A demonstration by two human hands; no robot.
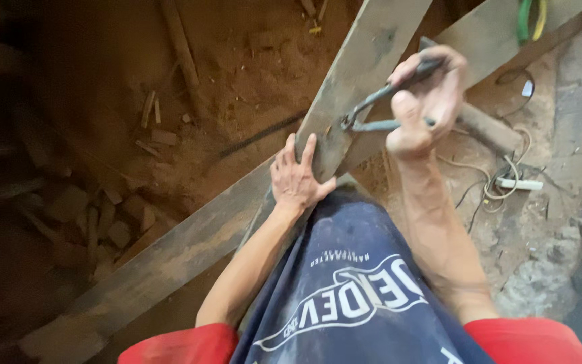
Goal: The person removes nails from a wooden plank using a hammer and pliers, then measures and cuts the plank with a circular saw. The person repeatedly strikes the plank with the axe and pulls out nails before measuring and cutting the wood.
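A grey weathered wooden plank lies slanted across a longer plank. My left hand presses flat on the slanted plank's near end, fingers spread. My right hand grips the handles of metal pincers, whose jaws touch the slanted plank's right edge. My blue apron covers my lap below the hands.
Sawdust and reddish dirt cover the floor. Wood offcuts lie piled at the left. A white power strip with tangled cords lies on the ground at the right. Green and yellow cables hang at the top right.
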